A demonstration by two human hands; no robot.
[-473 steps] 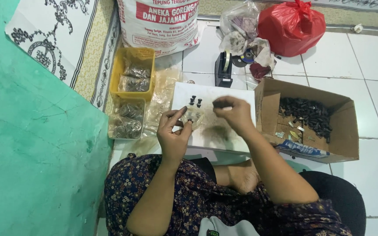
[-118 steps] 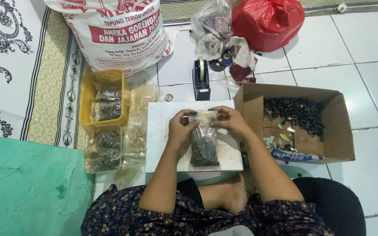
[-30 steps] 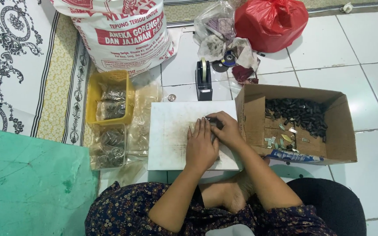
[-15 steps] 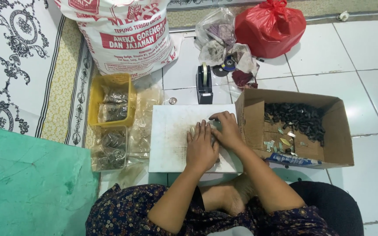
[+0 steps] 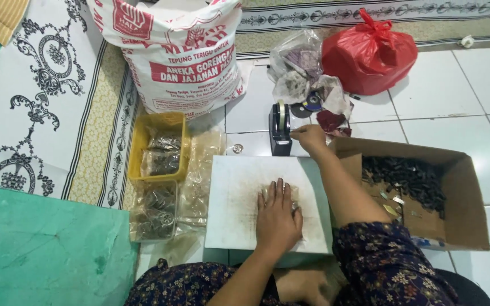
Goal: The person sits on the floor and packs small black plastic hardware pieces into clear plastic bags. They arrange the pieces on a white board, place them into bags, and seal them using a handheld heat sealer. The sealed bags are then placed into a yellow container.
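**Head view: one palm flat on a packet, the other hand at the tape dispenser**

Head camera looks down on a white board [image 5: 239,209], smooth and faintly smudged, lying on pale glossy floor tiles. The left hand [image 5: 278,218] lies spread flat, fingers straight, pressing a small clear plastic packet [image 5: 267,191] against the board; only the packet's edges show around the fingers. The right hand [image 5: 308,137] reaches past the board's far edge to a black tape dispenser [image 5: 280,129], fingertips pinched at its front; whether they hold tape cannot be told.

Bare board lies open to the left of the pressing hand. The board's right edge runs close to a brown cardboard box [image 5: 460,226] with dark small pieces heaped inside. Left of the board, crinkled clear bags [image 5: 199,175] touch a yellow plastic tray [image 5: 143,147] holding filled packets. Beyond stand a woven white sack [image 5: 182,51] with red printing and a knotted red plastic bag [image 5: 370,54]. A patterned mat [image 5: 35,102] covers the floor far left.
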